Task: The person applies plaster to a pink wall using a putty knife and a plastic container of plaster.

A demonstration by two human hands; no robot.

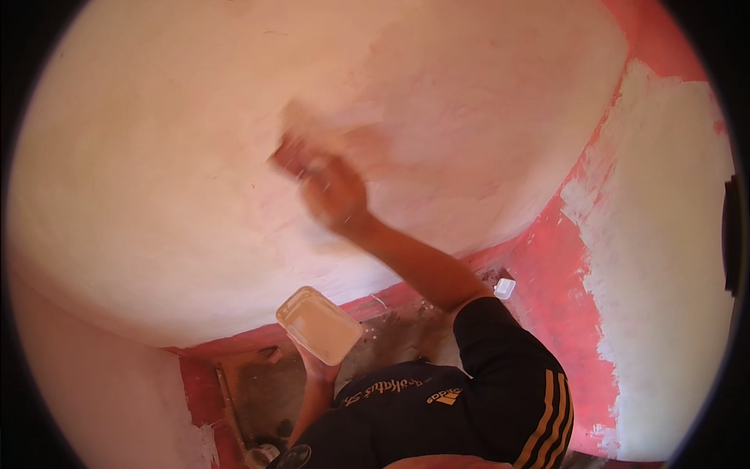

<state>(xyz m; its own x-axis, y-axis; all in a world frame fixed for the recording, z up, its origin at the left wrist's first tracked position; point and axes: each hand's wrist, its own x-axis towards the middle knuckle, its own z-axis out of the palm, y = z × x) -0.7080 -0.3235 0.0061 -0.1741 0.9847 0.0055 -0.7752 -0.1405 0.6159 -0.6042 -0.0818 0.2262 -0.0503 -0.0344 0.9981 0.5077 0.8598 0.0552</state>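
My right hand (334,193) is raised against the pale, pink-streaked wall (156,156), gripping what looks like a paintbrush (293,155), blurred by motion, with a reddish part and paler bristles. Lower down, my left hand (311,353) holds up a rectangular plastic container (319,320) with creamy, pale paint inside. The container is below and a little left of my right forearm, close to the bottom edge of the wall.
A pink band (203,342) runs along the wall's base. At right, the adjoining wall (664,234) has white paint patchily over pink. A small white object (505,288) sits in that corner. Along the dark, speckled floor (391,336) at lower left lies a long stick (226,395).
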